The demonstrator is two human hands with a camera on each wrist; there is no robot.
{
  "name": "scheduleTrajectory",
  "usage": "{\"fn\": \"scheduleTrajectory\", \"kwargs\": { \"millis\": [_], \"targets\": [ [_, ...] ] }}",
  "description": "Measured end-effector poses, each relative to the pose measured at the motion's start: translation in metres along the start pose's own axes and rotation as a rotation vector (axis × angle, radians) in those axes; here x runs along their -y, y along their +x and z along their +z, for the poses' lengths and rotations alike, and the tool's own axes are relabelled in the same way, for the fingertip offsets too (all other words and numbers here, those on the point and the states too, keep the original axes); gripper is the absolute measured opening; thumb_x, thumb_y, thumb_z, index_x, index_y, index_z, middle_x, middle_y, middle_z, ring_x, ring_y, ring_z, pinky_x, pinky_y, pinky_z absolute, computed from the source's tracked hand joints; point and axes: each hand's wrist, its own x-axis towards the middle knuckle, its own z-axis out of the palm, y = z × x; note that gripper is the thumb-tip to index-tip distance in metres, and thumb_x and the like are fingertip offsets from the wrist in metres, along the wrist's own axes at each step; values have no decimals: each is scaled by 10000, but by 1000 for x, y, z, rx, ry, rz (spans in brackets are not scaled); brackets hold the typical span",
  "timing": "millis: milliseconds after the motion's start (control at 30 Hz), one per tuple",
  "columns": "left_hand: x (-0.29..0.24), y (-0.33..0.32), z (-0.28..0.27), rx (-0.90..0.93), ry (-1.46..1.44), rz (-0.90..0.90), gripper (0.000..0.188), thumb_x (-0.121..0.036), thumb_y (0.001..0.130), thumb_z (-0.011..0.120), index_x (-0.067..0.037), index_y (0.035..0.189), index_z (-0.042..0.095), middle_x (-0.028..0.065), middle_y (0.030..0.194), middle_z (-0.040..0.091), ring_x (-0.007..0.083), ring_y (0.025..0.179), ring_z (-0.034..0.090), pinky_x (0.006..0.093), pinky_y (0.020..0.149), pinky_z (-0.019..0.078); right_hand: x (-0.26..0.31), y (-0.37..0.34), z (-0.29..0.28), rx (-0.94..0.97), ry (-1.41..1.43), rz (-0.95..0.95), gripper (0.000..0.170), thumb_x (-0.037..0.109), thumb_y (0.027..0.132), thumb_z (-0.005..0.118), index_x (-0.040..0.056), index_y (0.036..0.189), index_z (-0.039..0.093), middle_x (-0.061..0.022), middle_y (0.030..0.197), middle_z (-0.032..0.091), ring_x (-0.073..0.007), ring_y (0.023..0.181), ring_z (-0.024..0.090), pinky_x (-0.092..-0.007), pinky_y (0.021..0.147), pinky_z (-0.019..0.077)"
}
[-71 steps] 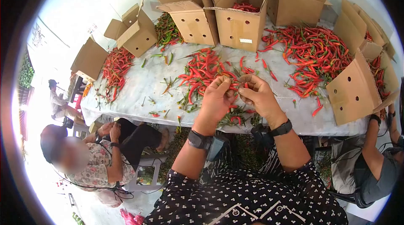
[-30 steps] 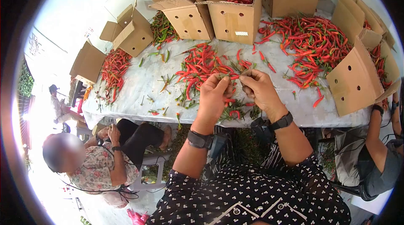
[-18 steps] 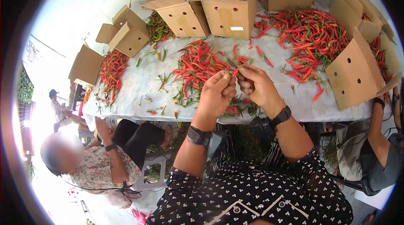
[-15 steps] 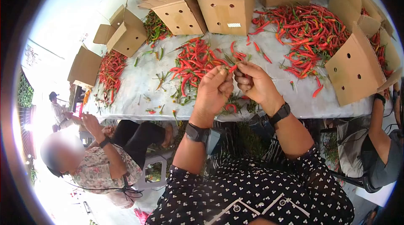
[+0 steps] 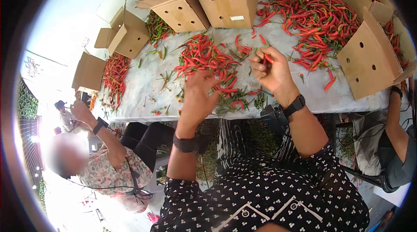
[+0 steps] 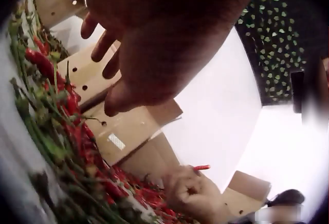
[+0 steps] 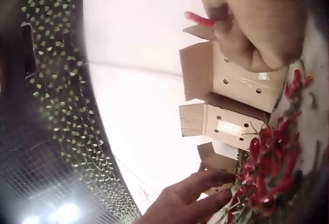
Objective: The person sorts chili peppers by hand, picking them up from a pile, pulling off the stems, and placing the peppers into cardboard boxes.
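Observation:
My right hand (image 5: 274, 75) grips a red chili pepper (image 7: 198, 19), raised above the table, its tip sticking out past the curled fingers. To its left, my left hand (image 5: 196, 99) is blurred, with fingers spread and nothing in them. It reaches low over the near side of a loose pile of red chilies (image 5: 202, 52). In the left wrist view, the left hand's fingers (image 6: 105, 47) hang apart beside chilies and green stalks (image 6: 51, 147). A heap of green stalks with a few red chilies (image 5: 228, 104) lies at the table's near edge.
Cardboard boxes (image 5: 228, 9) line the table's back, one with red chilies inside. A large chili heap (image 5: 323, 26) lies back right beside another box (image 5: 369, 67). A smaller red heap (image 5: 116, 73) is at left. One person (image 5: 115, 158) sits left; another's arm (image 5: 393, 123) shows right.
The two hands, together on a chili before, have come apart. My left hand has moved left and opened; the right keeps a red chili. The seated person at left has raised a hand.

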Motion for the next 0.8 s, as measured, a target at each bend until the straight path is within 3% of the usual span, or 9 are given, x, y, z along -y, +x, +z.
{"fn": "scheduleTrajectory", "kwargs": {
  "millis": [67,233,300,333,400,433,500,600,800],
  "targets": [
    [-17,-1,2,234,94,13,236,-110,646,665,-64,872,616,114,976,542,302,934,498,409,785,392,-3,0,2,-70,-5,20,143,181,808,527,83,706,506,-19,652,507,-88,516,431,-205,415,304],
    [-15,-2,16,206,129,-25,236,-102,636,656,-44,857,596,111,929,531,309,898,492,426,765,385,-9,-4,15,-244,-265,40,102,173,793,575,84,764,535,-10,649,527,-81,545,473,-196,433,335],
    [-10,-1,20,67,37,-51,219,-83,660,621,-27,868,581,126,884,533,318,874,498,423,753,379,-13,-5,13,-135,-614,2,109,114,799,576,40,877,593,-6,659,511,-58,559,453,-182,406,290],
    [-9,0,20,67,37,-51,219,-83,660,621,-27,868,581,126,884,533,318,874,498,423,753,379,-14,-6,14,-135,-613,2,109,114,799,576,40,877,593,-6,659,511,-58,559,453,-182,406,290],
    [-9,1,19,34,-176,-151,205,-74,688,606,-8,880,579,157,858,564,344,836,519,423,749,391,-17,-6,19,-113,-1384,-202,180,100,780,591,13,935,623,-35,683,582,-69,580,492,-215,455,360],
    [-10,1,19,34,-176,-152,205,-74,688,606,-8,880,579,157,858,564,344,836,519,423,749,391,-18,-6,18,-113,-1385,-202,180,100,780,591,13,935,623,-35,683,582,-69,580,492,-215,455,360],
    [-13,4,15,14,-260,-164,199,-72,719,600,16,896,579,178,831,595,347,797,557,397,732,423,-22,-6,15,25,-1585,-419,205,102,761,601,15,943,637,-78,728,633,-97,602,530,-256,542,423],
    [-17,5,13,18,-350,-243,194,-88,748,595,26,904,582,181,814,609,315,765,589,359,698,452,-23,-7,17,43,-1602,-420,205,100,748,605,16,932,634,-104,783,644,-121,635,556,-277,614,444],
    [-17,6,7,90,-380,-287,191,-110,774,586,20,914,587,155,775,617,231,713,598,315,656,460,-19,-12,28,79,-1681,-441,203,85,750,600,18,938,633,-119,783,636,-135,657,563,-277,602,441]
  ]
}}
